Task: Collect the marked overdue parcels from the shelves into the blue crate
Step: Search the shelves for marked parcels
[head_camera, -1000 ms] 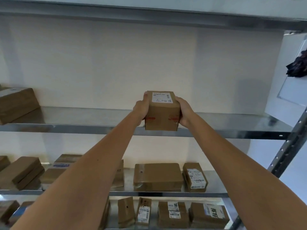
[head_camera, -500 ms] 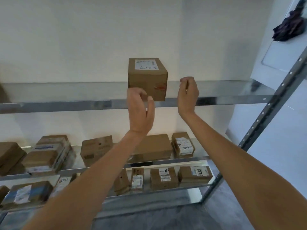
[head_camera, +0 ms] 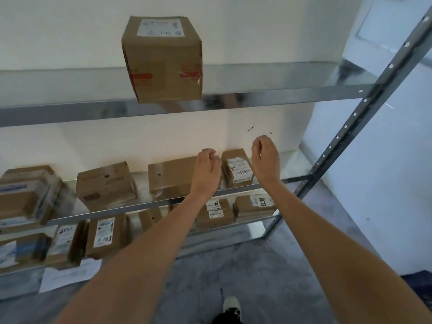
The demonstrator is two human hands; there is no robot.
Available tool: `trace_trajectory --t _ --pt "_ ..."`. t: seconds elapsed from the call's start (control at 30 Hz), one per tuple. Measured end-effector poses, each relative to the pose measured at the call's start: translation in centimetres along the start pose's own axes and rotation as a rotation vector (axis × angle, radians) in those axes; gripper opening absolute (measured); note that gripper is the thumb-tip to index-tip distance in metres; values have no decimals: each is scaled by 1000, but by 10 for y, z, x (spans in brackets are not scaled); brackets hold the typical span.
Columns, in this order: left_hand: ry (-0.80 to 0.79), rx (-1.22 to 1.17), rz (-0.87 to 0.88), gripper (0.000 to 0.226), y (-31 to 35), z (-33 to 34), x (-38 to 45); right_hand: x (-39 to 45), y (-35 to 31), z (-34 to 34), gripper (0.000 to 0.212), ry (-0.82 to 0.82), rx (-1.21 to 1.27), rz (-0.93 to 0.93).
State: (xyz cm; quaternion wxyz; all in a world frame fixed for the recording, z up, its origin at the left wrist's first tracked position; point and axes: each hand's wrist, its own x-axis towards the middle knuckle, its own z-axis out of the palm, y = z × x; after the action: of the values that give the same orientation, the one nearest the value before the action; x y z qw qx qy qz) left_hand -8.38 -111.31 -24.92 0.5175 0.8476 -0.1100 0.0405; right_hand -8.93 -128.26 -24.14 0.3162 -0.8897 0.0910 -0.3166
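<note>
A brown cube parcel with a white label and red tape stands alone on the upper metal shelf, at its front edge. My left hand and my right hand hang below it in front of the middle shelf, fingers curled loosely, holding nothing. Behind them lie a flat brown parcel and a small labelled parcel. Several more labelled parcels fill the middle and lower shelves, such as one with handwriting. A dark blue edge at the far right may be the crate; I cannot tell.
A grey perforated shelf upright slants down the right side. A white sheet lies on the grey floor by the bottom shelf. My shoe shows at the bottom centre. A white wall stands behind the shelves.
Both hands let go of the cube parcel, left it on the upper shelf and dropped to middle-shelf height. The view tilted down, showing the floor.
</note>
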Motion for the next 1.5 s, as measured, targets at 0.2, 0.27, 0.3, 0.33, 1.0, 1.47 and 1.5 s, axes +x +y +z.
trace_trajectory --t 0.2,0.27,0.3,0.33,1.0,1.47,1.5 --pt "-37 -98 -252 48 -6 40 29 7 48 22 23 -225 -26 97" --pt "-36 -165 -334 51 -8 56 38 9 62 29 30 -306 -19 131" --pt "-29 -202 -374 53 -8 67 44 14 71 33 35 -351 -21 148" --pt "-24 -236 -415 53 -7 76 49 18 78 36 39 -393 -23 167" --pt "-108 -534 -887 50 -36 153 83 44 140 80 40 -726 438 855" --pt "-148 -537 -821 43 -32 137 93 70 142 60 29 -619 399 854" --pt "-166 -531 -806 44 -33 136 92 67 143 58 25 -626 425 880"
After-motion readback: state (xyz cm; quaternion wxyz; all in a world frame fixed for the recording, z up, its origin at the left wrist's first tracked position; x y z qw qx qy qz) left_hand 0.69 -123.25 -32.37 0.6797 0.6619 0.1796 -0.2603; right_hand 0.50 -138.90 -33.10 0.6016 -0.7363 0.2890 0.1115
